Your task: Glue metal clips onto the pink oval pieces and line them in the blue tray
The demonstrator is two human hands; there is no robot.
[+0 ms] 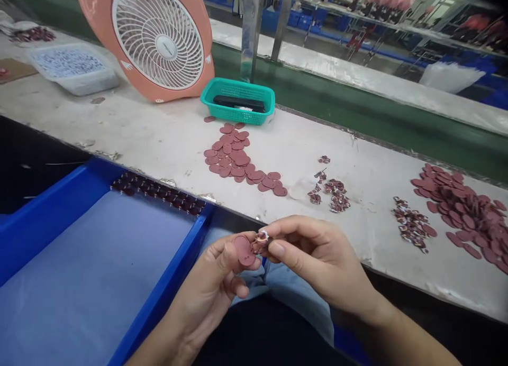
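Observation:
My left hand (216, 276) pinches a dark-red oval disc (244, 250) with small holes near its lower edge. My right hand (317, 260) is closed on a small brown figure piece (261, 240) with white and orange marks, held against the disc's right side. Whether the two are joined cannot be made out. Both hands are above my lap, just off the bench's front edge. On the bench beyond lie a spread of similar oval discs (228, 152) and a small cluster of figure pieces (336, 191).
A blue tray (190, 244) at left holds rows of dark assembled pieces (159, 192) along its far side. A green basket (238, 115) with black items and an orange fan (186, 43) stand behind. More discs (464, 207) and figure pieces (410, 223) lie right. A white tub (85, 83) sits left.

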